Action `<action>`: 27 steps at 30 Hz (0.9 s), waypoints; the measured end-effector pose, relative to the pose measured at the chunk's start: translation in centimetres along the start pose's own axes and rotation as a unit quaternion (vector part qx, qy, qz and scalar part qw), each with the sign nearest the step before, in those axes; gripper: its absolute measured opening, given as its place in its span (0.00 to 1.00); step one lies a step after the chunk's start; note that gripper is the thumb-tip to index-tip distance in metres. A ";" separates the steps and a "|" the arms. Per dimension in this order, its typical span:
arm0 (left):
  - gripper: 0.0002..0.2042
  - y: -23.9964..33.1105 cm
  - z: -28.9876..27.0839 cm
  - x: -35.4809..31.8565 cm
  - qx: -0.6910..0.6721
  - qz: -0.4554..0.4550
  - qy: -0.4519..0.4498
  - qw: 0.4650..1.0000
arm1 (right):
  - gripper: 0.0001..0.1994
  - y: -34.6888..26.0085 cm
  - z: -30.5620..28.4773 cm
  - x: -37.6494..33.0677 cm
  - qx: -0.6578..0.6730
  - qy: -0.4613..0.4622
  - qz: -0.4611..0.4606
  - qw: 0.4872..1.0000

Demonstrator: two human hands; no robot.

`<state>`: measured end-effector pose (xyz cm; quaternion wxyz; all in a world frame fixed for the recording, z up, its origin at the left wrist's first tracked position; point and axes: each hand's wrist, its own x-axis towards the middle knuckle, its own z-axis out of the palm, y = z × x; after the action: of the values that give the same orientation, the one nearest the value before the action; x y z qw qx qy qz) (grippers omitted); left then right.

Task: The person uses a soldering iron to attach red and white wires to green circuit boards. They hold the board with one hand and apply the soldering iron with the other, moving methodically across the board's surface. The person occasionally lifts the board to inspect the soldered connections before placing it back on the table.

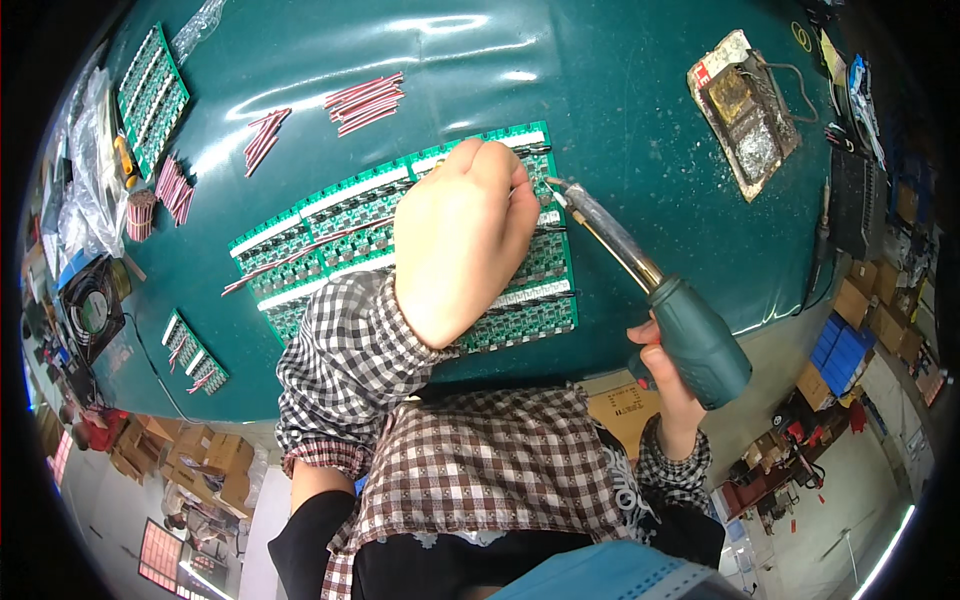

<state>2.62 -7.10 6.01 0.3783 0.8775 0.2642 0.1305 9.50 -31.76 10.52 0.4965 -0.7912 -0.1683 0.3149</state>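
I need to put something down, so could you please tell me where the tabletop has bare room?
The tabletop is bare, but for specks, between the circuit boards and the stained tray; another patch separates the small board from the wire bundle beyond it. It's crowded around the left hand and the soldering tool.

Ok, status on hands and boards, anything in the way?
Left hand over green circuit boards, grip hidden. Right hand gripping soldering iron, tip near boards' right edge. Left hand blocks some board from view.

Surfaces: glossy, smooth table cover (640,90).
Soldering iron (657,284): matt plastic handle (700,345), metal shaft (612,237). Sleeve (345,350): woven cloth.
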 end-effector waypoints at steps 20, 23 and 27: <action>0.05 0.1 0.0 0.2 -0.005 -0.004 0.006 1.000 | 0.26 0.3 0.3 0.0 -0.004 0.018 -0.003 1.000; 0.05 0.1 0.0 0.2 -0.004 -0.003 0.006 1.000 | 0.26 0.4 0.4 -0.1 0.008 0.030 -0.006 1.000; 0.05 0.1 0.0 0.2 -0.003 -0.005 0.004 1.000 | 0.26 0.7 0.2 -0.2 0.017 0.036 -0.018 0.999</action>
<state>2.79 -7.06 6.04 0.3803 0.8748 0.2692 0.1328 9.14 -32.05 9.88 0.5208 -0.7905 -0.1592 0.2804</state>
